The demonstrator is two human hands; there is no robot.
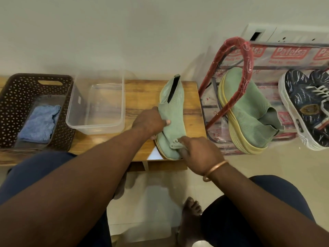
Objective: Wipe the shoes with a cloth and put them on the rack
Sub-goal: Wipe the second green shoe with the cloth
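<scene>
A pale green knit shoe (172, 107) with a yellow sole lies on the wooden table (142, 93), its opening pointing away from me. My left hand (149, 122) grips the shoe's left side at the middle, thumb on top. My right hand (199, 154) pinches a small frayed greenish cloth (175, 142) against the shoe's toe end. To the right, the red-framed shoe rack (219, 56), still wrapped in printed plastic, holds the matching green shoe (245, 111), tilted on its side, and a pair of navy lace-up sneakers (306, 104).
A brown perforated basket (10, 97) at the table's left holds a clear tray with a blue cloth (39, 122). Beside it stands a clear plastic tub (99, 127). My knees and a bare foot (190, 211) are below the table edge, on a tiled floor.
</scene>
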